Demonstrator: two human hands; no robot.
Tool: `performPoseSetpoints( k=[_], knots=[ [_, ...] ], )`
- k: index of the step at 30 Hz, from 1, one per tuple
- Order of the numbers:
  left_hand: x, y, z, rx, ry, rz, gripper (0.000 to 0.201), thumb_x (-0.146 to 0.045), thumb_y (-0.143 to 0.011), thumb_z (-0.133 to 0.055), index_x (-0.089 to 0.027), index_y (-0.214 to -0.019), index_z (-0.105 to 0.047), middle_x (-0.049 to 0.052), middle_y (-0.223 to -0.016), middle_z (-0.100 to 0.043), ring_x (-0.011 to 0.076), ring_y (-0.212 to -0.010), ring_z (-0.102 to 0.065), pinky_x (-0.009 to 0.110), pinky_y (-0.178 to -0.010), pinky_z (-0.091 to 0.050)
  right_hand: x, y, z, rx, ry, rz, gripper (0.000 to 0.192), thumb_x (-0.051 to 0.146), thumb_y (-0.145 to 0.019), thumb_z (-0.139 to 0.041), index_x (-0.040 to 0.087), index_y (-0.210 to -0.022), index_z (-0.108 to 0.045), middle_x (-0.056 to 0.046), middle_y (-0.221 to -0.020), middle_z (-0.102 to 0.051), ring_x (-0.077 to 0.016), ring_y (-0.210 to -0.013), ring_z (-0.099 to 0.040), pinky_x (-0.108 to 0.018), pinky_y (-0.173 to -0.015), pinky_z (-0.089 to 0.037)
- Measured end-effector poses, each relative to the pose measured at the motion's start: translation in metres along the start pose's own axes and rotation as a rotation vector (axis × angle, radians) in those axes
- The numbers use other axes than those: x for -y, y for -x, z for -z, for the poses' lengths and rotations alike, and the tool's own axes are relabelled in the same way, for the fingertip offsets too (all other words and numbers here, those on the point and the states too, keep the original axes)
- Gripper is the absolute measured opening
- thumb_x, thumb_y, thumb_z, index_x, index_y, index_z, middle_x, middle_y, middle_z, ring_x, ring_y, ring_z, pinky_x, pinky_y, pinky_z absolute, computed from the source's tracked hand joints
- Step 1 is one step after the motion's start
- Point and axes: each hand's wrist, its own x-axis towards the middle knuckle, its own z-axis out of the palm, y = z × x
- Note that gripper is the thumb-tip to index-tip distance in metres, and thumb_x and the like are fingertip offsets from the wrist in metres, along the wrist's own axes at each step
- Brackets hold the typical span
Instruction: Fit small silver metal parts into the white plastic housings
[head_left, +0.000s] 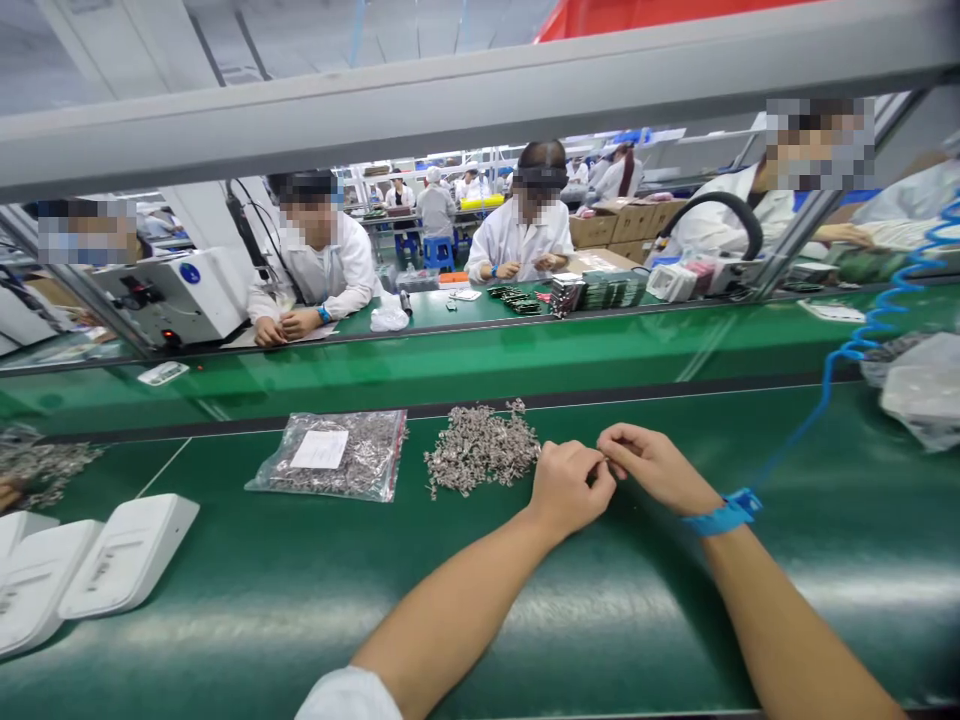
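My left hand is closed in a pinch just right of a loose pile of small metal parts. Meeting it at the fingertips is my right hand, its fingers also pinched together. Whatever lies between the fingers is too small to make out. A blue wrist strap with a coiled cord circles my right wrist. Left of the pile, a clear zip bag full of similar metal parts lies flat, with a white label on it. Both hands hover low over the green table.
White plastic housings lie at the left edge, near more metal parts. A clear plastic bag is at the far right, by the coiled blue cord. Across the green belt, co-workers sit by stacked circuit boards.
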Motion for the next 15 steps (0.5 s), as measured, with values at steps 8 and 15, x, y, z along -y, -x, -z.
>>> performPoseSetpoints(
  k=[8, 15],
  knots=[
    [0.0043, -0.0026, -0.0015, -0.077, 0.003, 0.234, 0.016, -0.015, -0.080, -0.060, -0.019, -0.065, -0.056, -0.001, -0.066, -0.058, 0.0130, -0.069, -0.057, 0.028, -0.067, -0.036, -0.0033, 0.0004, -0.0075, 0.038, -0.090, -0.009, 0.044, 0.059, -0.080, -0.072, 0.019, -0.097, -0.066, -0.005, -0.081, -0.067, -0.0157, -0.065, -0.061, -0.029, -0.060, -0.053],
    [0.0077, -0.0043, -0.0019, -0.151, 0.069, 0.353, 0.024, -0.008, -0.074, -0.059, -0.019, -0.058, -0.046, -0.002, -0.062, -0.054, 0.0122, -0.066, -0.053, 0.028, -0.063, -0.033, -0.0096, 0.0019, -0.0087, 0.083, 0.170, 0.189, 0.026, 0.046, -0.093, -0.058, 0.022, -0.098, -0.068, -0.007, -0.091, -0.071, -0.0212, -0.077, -0.067, -0.034, -0.069, -0.057]
  ],
)
